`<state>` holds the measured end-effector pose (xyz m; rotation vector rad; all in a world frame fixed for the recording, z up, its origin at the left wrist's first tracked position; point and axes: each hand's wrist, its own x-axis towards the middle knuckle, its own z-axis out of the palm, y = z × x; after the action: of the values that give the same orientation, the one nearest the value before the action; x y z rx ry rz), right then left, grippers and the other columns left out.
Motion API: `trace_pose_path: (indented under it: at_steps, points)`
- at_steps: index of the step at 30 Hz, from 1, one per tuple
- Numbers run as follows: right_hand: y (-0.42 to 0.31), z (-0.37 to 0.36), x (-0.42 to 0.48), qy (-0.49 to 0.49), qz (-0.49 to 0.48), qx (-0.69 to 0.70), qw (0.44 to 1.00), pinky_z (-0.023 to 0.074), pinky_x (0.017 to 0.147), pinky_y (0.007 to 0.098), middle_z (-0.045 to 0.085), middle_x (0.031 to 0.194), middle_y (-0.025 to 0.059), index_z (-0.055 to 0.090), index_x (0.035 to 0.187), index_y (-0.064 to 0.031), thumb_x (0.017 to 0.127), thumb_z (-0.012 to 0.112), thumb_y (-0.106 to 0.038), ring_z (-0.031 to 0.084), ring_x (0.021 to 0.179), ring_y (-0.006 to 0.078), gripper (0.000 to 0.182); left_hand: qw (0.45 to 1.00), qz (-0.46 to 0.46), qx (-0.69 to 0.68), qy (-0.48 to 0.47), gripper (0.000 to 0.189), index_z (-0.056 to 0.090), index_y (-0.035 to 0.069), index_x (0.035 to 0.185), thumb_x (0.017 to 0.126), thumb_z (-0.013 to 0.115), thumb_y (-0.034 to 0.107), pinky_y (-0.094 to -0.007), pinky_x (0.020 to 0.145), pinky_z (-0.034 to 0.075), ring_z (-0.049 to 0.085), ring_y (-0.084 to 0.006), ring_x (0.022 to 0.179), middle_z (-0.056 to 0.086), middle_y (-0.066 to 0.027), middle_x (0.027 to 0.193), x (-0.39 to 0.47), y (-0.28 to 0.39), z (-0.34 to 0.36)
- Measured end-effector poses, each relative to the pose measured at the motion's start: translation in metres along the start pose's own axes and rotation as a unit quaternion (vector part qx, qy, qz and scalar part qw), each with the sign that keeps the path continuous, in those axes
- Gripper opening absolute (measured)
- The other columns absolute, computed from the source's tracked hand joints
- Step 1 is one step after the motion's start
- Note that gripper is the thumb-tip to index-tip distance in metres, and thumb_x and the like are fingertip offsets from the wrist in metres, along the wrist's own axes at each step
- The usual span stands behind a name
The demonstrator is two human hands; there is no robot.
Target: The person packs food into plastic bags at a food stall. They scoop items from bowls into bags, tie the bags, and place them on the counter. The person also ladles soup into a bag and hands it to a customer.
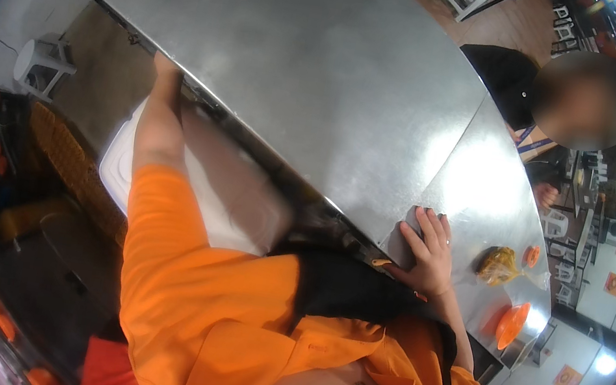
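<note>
A wide stainless steel table [302, 72] spreads before me. My right hand [433, 256] rests on its near edge, palm down with the fingers extended and nothing held. A ring shows on one finger. On the other side, my left hand [167, 65] reaches down to the underside of the table's edge. Its fingers are hidden there, so what they touch cannot be seen. Beneath my left arm is a white plastic container or lid [118, 164], partly covered by the arm. Right of my right hand lies a tied clear plastic bag of yellowish-brown contents [499, 266].
An orange bowl [512, 326] and a small orange dish [532, 256] stand near the table's right edge. Across the table is a person in black [498, 77], beside a cardboard box [533, 144]. A white plastic stool [43, 63] stands on the floor at left.
</note>
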<state>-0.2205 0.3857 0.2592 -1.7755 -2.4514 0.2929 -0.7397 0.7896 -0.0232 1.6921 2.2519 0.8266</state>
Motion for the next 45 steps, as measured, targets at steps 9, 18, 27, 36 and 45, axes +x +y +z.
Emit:
trace_pose_path:
  at_steps: [9,18,27,36,45]
  points:
    - [0.004,0.003,-0.001,0.026,-0.028,0.011,0.999,0.0276,0.109,0.0538,0.042,0.144,0.0118,0.057,0.127,-0.0197,0.049,0.087,-0.032,0.04,0.131,0.0338,0.085,0.486,-0.297,-0.805,0.166,0.035,0.053,0.007,0.113,0.097,0.045,0.037,-0.0454,0.085,0.048,0.057,-0.0293,0.097,0.059,-0.0081,0.107,-0.022,0.006,-0.061]
    - [-0.007,0.012,-0.002,0.094,0.074,0.387,0.914,0.0453,0.096,0.0429,0.055,0.127,0.0174,0.053,0.129,-0.0056,0.081,0.071,-0.031,0.057,0.113,0.029,0.057,0.232,0.037,-0.959,-0.158,0.052,0.051,0.007,0.125,0.093,0.052,0.049,-0.0378,0.092,0.045,0.053,-0.0237,0.108,0.057,-0.0067,0.123,-0.254,0.177,-0.202]
    - [-0.046,-0.074,0.047,-0.103,0.03,0.73,0.675,0.052,0.079,0.0268,0.061,0.111,0.0129,0.039,0.142,-0.0084,0.098,0.051,-0.023,0.063,0.088,0.0148,0.047,0.502,0.447,-0.491,-0.555,0.037,0.068,0.002,0.089,0.082,0.073,0.038,-0.0238,0.056,0.042,0.058,-0.0137,0.061,0.065,-0.0033,0.073,-0.317,0.325,-0.238]
    - [-0.003,-0.094,-0.099,0.33,0.078,0.4,0.852,0.0495,0.069,0.0297,0.061,0.084,0.0073,0.059,0.103,-0.0041,0.079,0.069,-0.005,0.06,0.076,0.0173,0.026,0.662,0.443,-0.402,-0.452,0.047,0.064,0.005,0.108,0.081,0.071,0.043,-0.033,0.081,0.047,0.063,-0.0252,0.093,0.066,-0.0123,0.102,-0.427,0.449,-0.218]
    - [0.11,-0.076,-0.244,0.398,0.23,0.069,0.886,0.0468,0.07,0.028,0.057,0.088,0.0074,0.054,0.111,-0.0049,0.076,0.055,0.003,0.057,0.073,0.0171,0.036,0.405,0.1,-0.549,-0.724,0.039,0.055,-0.005,0.114,0.086,0.062,0.021,-0.036,0.09,0.047,0.063,-0.0241,0.094,0.065,-0.0133,0.101,-0.531,0.545,-0.199]
